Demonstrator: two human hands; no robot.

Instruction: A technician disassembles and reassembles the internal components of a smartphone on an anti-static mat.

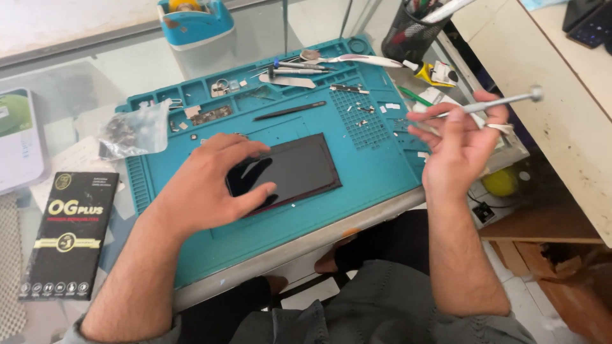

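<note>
Right now your left hand [213, 181] lies spread flat on the dark phone [290, 171], fingers pressing its left end, while the phone rests on the teal work mat [376, 165] on the counter [89, 70]. Your right hand [459, 143], raised off to the phone's right, pinches a slim metal screwdriver [494, 104].

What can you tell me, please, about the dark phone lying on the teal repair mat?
The phone is a flat, black, glossy rectangle that reflects the fingers above it. It lies face up and slightly askew on the flat middle of the teal repair mat. A thin reddish edge shows along its lower side. The left hand presses on its left end, fingers spread over the glass. The right hand is clear of it.
</note>
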